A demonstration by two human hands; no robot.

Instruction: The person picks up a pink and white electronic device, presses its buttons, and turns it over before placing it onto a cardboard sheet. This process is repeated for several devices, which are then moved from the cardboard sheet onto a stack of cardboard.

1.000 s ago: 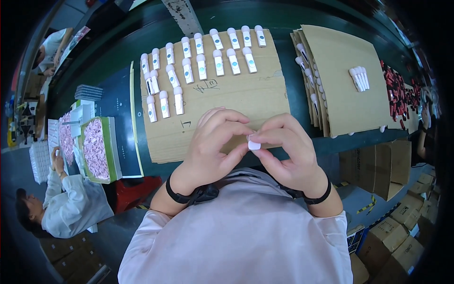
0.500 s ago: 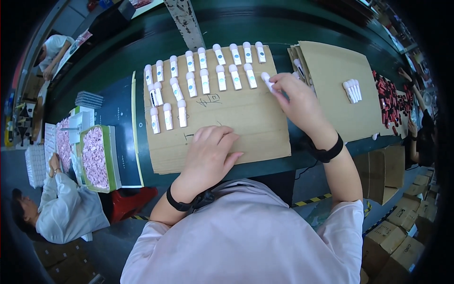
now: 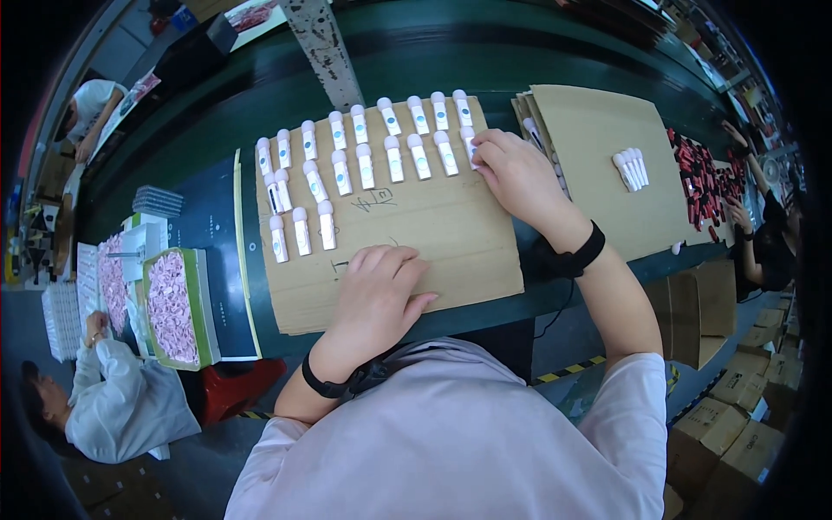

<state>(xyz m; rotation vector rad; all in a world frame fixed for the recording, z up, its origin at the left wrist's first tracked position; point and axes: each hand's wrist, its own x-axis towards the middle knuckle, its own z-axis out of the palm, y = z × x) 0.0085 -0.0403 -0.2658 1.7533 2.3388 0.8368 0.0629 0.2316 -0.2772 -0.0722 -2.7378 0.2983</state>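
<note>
A brown cardboard sheet (image 3: 433, 251) lies before me, with rows of small white wand-shaped devices (image 3: 364, 166) on it. Each has a rounded pale pink head, and most show a blue dot. My right hand (image 3: 524, 178) pinches the lower part of one wand-shaped device (image 3: 468, 137) at the right end of the second row, beside its neighbour. The fingertips partly cover this device. Palm down, my left hand (image 3: 377, 286) rests near the sheet's front edge with fingers stretched out and nothing in them.
To the right, another cardboard stack (image 3: 598, 139) bears several white devices (image 3: 630, 169) grouped together. Beyond it lies a heap of red and black pieces (image 3: 698, 178) near a person's hands. At left are a green-rimmed tray (image 3: 204, 303) of pink parts and a seated person. A metal post (image 3: 325, 52) rises behind.
My right hand has brought the wand-shaped device left to the end of the second row, turning it in line with the others. The whole view has shifted slightly. My left hand stays on the cardboard.
</note>
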